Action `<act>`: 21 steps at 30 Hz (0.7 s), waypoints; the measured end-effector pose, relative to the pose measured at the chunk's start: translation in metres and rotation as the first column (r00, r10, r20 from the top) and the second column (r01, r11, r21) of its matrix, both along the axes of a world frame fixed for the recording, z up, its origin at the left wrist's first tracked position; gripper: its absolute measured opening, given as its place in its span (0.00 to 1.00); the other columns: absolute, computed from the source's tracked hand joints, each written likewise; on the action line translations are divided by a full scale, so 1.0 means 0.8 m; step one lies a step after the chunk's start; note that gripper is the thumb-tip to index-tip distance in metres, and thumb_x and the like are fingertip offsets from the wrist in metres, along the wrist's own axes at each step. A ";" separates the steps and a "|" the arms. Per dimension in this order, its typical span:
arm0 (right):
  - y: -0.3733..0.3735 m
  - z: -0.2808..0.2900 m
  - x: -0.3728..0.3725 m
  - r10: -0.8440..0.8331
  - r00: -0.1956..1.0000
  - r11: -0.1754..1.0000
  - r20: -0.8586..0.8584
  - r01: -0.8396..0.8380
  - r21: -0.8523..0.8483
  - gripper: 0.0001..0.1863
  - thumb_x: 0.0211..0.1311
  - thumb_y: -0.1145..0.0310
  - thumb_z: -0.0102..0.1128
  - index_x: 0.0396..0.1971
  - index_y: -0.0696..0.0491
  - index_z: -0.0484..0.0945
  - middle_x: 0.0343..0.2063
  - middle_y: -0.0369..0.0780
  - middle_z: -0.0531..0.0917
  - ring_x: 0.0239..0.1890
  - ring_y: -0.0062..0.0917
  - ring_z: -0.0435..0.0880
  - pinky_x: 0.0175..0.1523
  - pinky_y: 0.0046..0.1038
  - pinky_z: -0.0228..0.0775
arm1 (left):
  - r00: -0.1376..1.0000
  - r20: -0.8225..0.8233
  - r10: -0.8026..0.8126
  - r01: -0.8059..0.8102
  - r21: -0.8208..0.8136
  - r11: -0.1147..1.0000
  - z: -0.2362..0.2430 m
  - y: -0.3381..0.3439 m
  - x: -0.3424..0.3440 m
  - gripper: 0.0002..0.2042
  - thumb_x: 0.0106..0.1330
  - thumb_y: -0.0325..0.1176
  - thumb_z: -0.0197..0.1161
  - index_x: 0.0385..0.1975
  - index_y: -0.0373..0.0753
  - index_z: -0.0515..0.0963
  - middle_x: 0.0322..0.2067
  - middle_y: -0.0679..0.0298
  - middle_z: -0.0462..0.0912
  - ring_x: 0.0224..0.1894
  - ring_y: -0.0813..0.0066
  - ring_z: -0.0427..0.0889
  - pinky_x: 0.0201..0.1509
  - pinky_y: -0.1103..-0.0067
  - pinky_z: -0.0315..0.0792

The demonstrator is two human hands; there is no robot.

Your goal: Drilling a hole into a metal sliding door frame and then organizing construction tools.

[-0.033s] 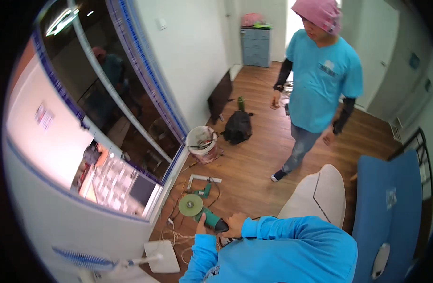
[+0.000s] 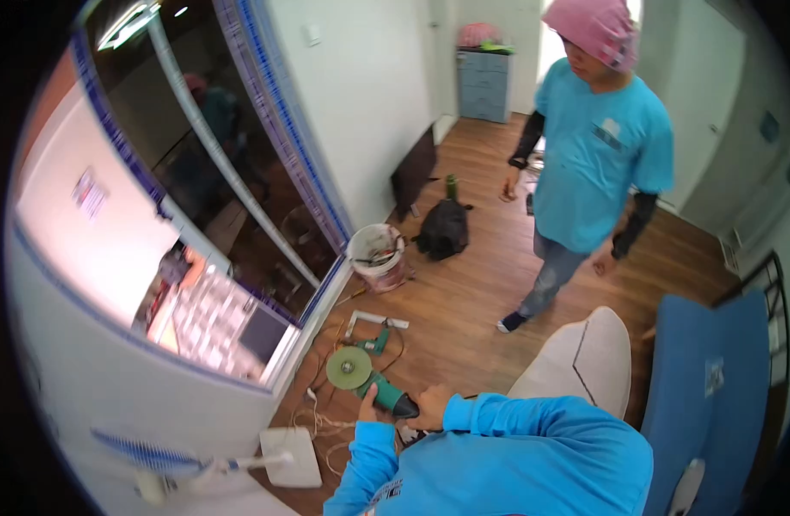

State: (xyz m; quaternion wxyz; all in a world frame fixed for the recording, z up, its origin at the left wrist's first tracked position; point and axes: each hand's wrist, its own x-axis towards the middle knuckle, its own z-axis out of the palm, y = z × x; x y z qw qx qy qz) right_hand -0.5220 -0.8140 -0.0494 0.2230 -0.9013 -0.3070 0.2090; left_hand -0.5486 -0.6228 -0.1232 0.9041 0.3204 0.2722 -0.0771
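A green angle grinder [image 2: 381, 391] with a dark rear end is held level in front of my body. Its large pale green disc [image 2: 349, 368] points away to the left. My left hand [image 2: 373, 408] is closed around the green body behind the disc, the thumb lying along it. My right hand [image 2: 432, 406] is wrapped around the dark rear end. On the floor just beyond the disc lies a green power drill [image 2: 376, 343], with a white L-shaped piece [image 2: 379, 322] next to it.
A co-worker [image 2: 600, 163] stands ahead on the right. A bucket of tools [image 2: 379, 267] and a black bag [image 2: 442, 230] stand by the wall. Tangled cords [image 2: 319, 419] and a fan [image 2: 159, 456] are at lower left. A cream cushioned seat [image 2: 575, 353] and blue sofa [image 2: 713, 387] are right.
The room appears shifted slightly to the right in the view. Both hands keep their hold on the angle grinder, which has hardly moved.
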 end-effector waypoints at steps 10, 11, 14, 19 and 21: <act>-0.007 -0.072 0.067 0.153 0.338 0.716 -0.929 0.610 0.340 0.30 0.66 0.39 0.49 0.48 0.52 0.76 0.35 0.34 0.78 0.39 0.22 0.77 0.46 0.25 0.70 | 0.885 0.428 0.182 -0.120 -0.168 0.978 0.012 -0.061 -0.028 0.34 0.53 0.44 0.70 0.57 0.34 0.67 0.49 0.51 0.77 0.49 0.53 0.79 0.53 0.59 0.77; 0.009 -0.076 0.070 0.194 0.180 0.721 -0.964 0.640 0.265 0.29 0.66 0.39 0.49 0.45 0.52 0.77 0.35 0.35 0.77 0.37 0.23 0.76 0.45 0.25 0.70 | 0.882 0.437 0.177 -0.088 -0.216 0.972 0.012 -0.064 -0.035 0.33 0.54 0.42 0.70 0.58 0.35 0.67 0.49 0.51 0.77 0.49 0.55 0.80 0.53 0.60 0.77; 0.037 -0.083 0.076 0.229 0.014 0.788 -0.973 0.584 0.194 0.25 0.67 0.41 0.48 0.37 0.50 0.76 0.33 0.34 0.79 0.36 0.23 0.78 0.42 0.27 0.72 | 0.906 0.371 0.205 -0.198 -0.057 0.978 0.010 -0.069 -0.059 0.38 0.53 0.47 0.72 0.60 0.33 0.64 0.52 0.51 0.75 0.51 0.52 0.79 0.54 0.59 0.76; 0.060 -0.089 0.054 0.201 0.051 0.762 -0.978 0.619 0.189 0.21 0.72 0.48 0.43 0.43 0.50 0.75 0.34 0.34 0.83 0.37 0.22 0.80 0.42 0.28 0.72 | 0.852 0.381 0.360 -0.368 -0.055 0.928 0.023 -0.063 -0.113 0.40 0.53 0.50 0.72 0.62 0.35 0.63 0.57 0.53 0.72 0.61 0.53 0.70 0.58 0.57 0.73; 0.050 -0.092 0.057 0.060 0.101 0.797 -0.993 0.594 0.108 0.21 0.72 0.49 0.43 0.45 0.51 0.73 0.39 0.37 0.85 0.39 0.24 0.81 0.38 0.32 0.75 | 0.754 0.415 0.509 -0.497 -0.147 0.855 0.035 -0.061 -0.143 0.37 0.53 0.48 0.74 0.59 0.38 0.66 0.50 0.55 0.76 0.52 0.57 0.77 0.55 0.56 0.74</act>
